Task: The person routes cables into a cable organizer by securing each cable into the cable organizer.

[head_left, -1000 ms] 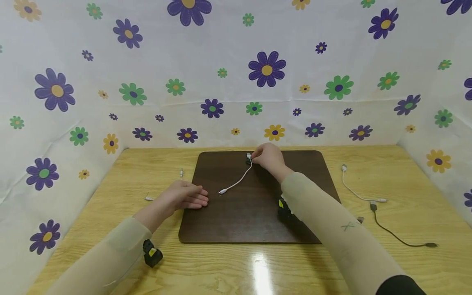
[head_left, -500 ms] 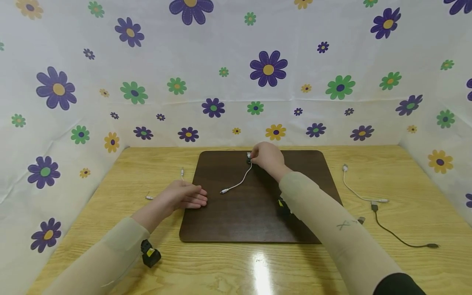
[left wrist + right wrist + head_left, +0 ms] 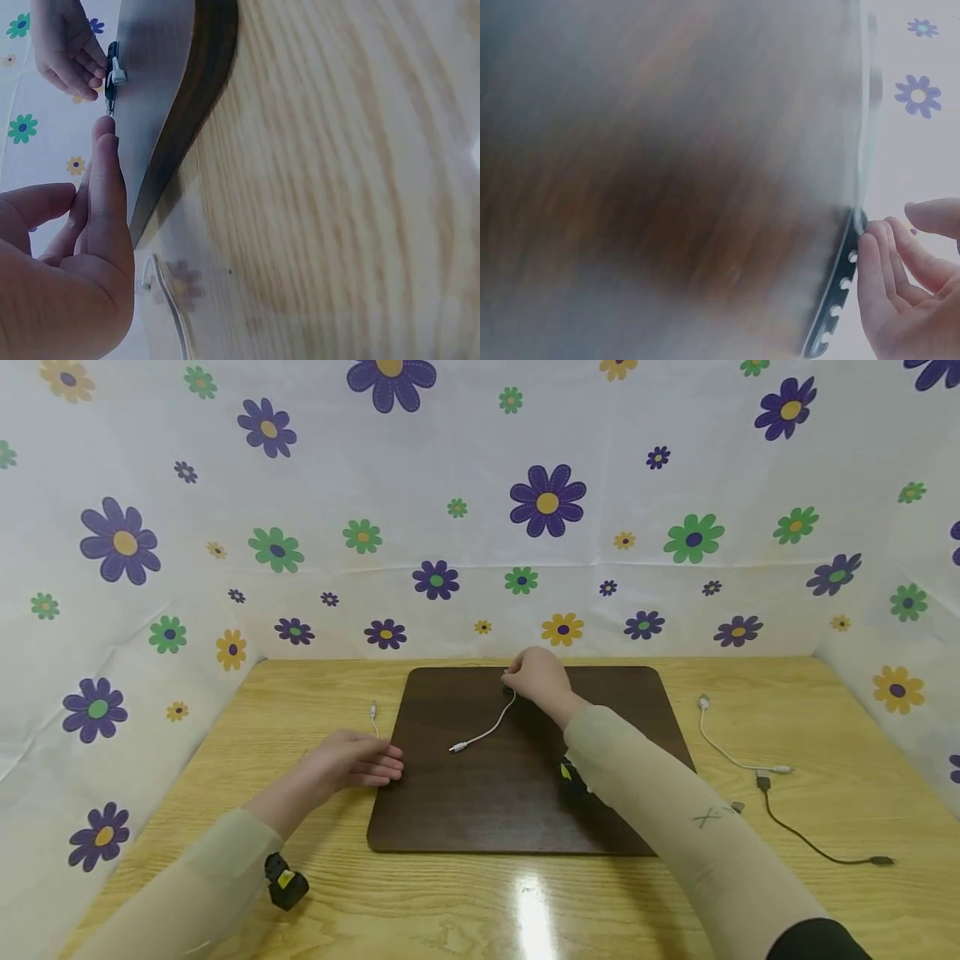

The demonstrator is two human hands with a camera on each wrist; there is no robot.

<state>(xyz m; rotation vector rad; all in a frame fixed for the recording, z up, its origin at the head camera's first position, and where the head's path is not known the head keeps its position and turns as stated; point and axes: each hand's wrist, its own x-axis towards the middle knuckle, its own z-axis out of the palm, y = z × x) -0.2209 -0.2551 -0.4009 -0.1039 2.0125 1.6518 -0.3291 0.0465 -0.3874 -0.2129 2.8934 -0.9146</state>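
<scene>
Sideways pressing could be popping the white cable [image 3: 496,725] away from the black slotted holder [image 3: 832,291] (its seating is hiding from view), at the far edge of the dark board [image 3: 480,810], where the right hand [image 3: 540,679] is touching with fingertips, thumb apart. The left hand [image 3: 349,762] is pointing straight fingers at the left edge, gripping nothing. Flowered cloth [image 3: 450,452] is backing the pale wooden table [image 3: 420,906]

Some sort of tabletop booth: flower-print cloth [image 3: 420,468] round three sides of a wood-grain table [image 3: 420,902].
</scene>
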